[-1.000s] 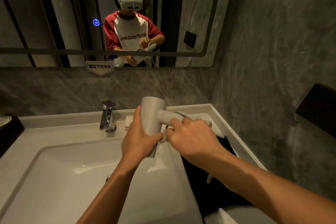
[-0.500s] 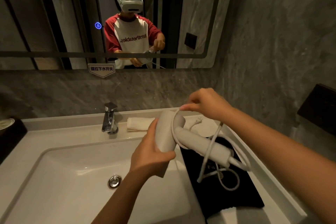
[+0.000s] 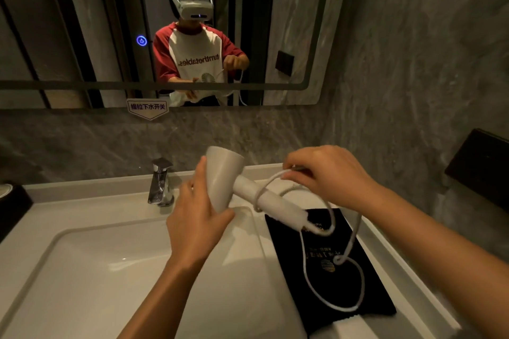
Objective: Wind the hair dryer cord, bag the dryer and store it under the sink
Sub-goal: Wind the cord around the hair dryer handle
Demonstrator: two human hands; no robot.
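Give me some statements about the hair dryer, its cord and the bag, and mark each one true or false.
1. The left hand grips the hair dryer by its barrel. True.
2. The right hand holds the white cord near the handle. True.
3. The dryer is already inside the black bag. False: the bag lies flat on the counter beside the basin, below the dryer.
4. The cord is fully wound. False: a long loop hangs loose over the bag.

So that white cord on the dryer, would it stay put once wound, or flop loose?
Probably flop. The cord sags in loose loops over the black bag, so it looks limp. Only one turn circles the handle, held by the right hand; released, it would likely slide off the smooth plastic.
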